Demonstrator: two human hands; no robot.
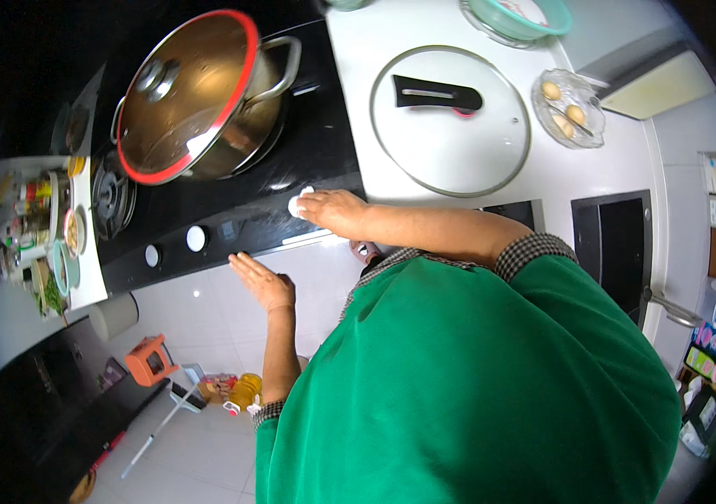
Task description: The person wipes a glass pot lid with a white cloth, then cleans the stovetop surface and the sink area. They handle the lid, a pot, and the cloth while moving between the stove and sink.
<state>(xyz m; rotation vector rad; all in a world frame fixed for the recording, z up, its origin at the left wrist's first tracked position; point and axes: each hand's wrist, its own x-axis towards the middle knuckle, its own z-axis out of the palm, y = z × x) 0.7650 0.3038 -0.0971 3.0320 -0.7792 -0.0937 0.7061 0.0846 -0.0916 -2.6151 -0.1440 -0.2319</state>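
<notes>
My right hand [334,211] presses a small white wad [300,203], cloth or paper, onto the front strip of the black glass gas cooktop [326,142]. Streaks and glare show on the glass around it. My left hand [265,283] holds nothing; its fingers are stretched out near the cooktop's front edge, over the floor in this view. To its upper left are two round control knobs [196,239]. A large steel pot [251,135] stands on the cooktop, and its red-rimmed glass lid [188,120] sits on top.
On the white counter [352,75] lies a glass lid with a black handle [446,151]. Behind it are a glass bowl of eggs [594,120] and a green basin [556,19]. A black sink [610,252] is at right. An orange stool [149,359] and oil bottle [246,390] stand on the floor.
</notes>
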